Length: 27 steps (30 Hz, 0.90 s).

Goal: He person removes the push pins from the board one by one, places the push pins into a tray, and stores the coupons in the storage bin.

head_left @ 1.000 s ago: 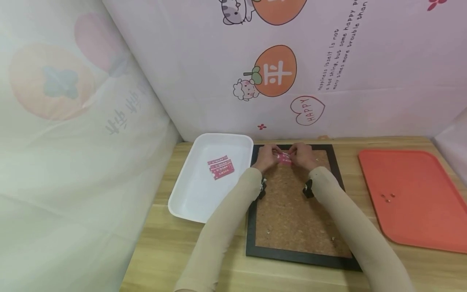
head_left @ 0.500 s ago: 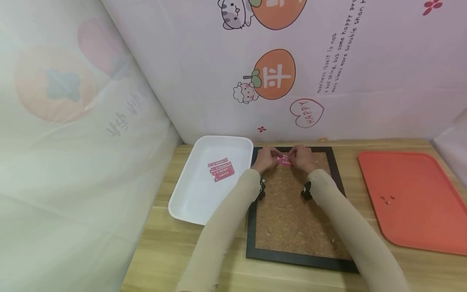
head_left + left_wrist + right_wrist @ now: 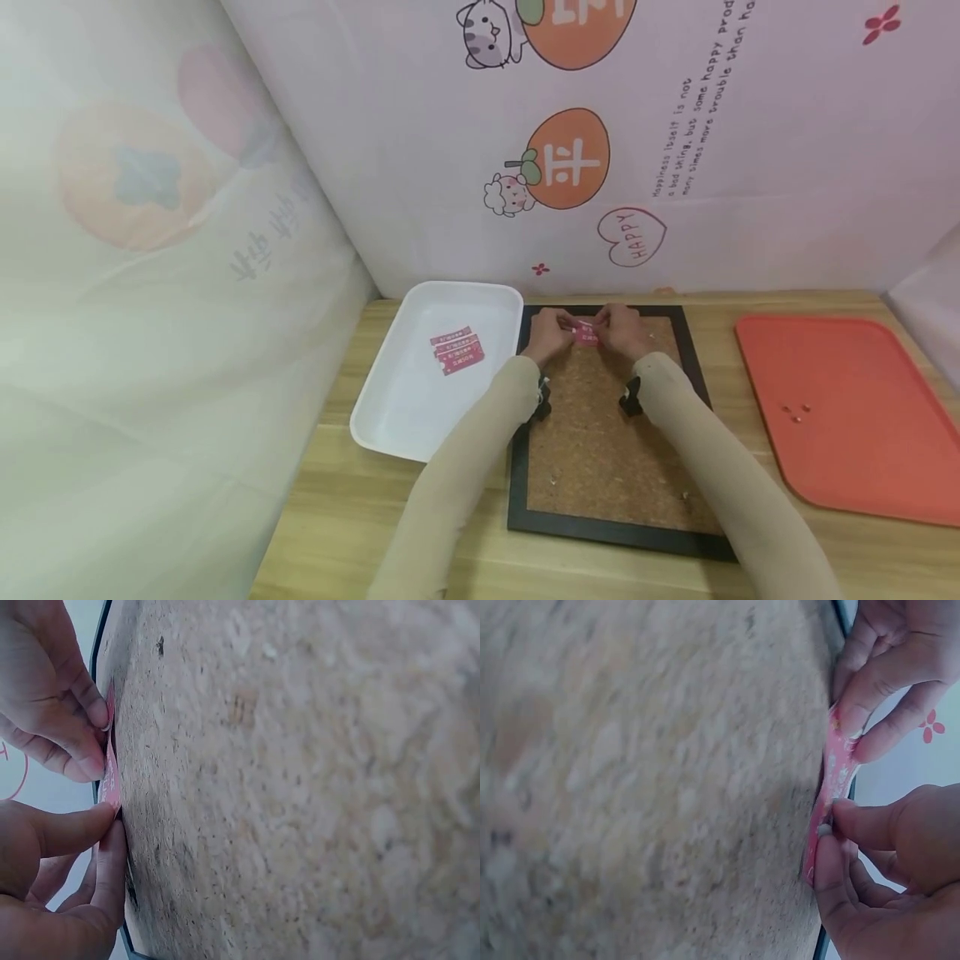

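Observation:
Near the far edge of a black-framed cork board [image 3: 592,442], both hands work at one pink printed card [image 3: 587,334]. My left hand [image 3: 549,335] pinches the card's left part between thumb and fingers. The card [image 3: 840,761] looks slightly bent in the right wrist view. My right hand [image 3: 624,330] has thumb and index fingertip together over the card's face, toward its right part. Between these fingertips sits a tiny greyish thing, apparently a thumbtack [image 3: 827,817], mostly hidden. The card's back is hidden.
To the left, a white tray [image 3: 393,417] holds several pink cards [image 3: 459,354]. At the right, an orange tray [image 3: 862,433] bears a few tiny metal tacks [image 3: 797,419]. Small silvery bits [image 3: 685,496] dot the cork's near end. A printed cloth wall [image 3: 450,242] stands behind.
The head view has tilted up a little. Both hands stay at the far end of the board with the card, their fingers shifting only slightly.

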Tool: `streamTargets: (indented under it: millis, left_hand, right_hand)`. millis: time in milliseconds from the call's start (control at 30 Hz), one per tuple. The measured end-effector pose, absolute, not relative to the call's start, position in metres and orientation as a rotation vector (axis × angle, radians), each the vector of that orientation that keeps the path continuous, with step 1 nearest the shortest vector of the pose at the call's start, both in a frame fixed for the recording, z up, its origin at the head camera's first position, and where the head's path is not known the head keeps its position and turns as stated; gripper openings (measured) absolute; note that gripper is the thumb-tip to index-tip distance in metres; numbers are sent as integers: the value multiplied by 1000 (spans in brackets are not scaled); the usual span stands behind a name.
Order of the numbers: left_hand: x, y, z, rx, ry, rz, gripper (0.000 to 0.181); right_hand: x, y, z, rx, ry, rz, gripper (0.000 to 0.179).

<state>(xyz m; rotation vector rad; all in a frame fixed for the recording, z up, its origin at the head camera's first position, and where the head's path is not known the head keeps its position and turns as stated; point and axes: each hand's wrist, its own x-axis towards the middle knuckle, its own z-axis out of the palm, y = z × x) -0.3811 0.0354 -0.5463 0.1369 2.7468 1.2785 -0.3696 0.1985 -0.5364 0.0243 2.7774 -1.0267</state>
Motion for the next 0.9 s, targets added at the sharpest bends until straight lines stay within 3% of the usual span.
streamTargets:
  millis: [600,900]
  left_hand:
    - [-363,33,-552,158,2734,1337,25]
    - [-353,23,-535,167,2796,1322,26]
  right_hand:
    - [-354,208,-540,-44,2758,-1153,34]
    - [-343,229,-531,-136,2817,-1096,35]
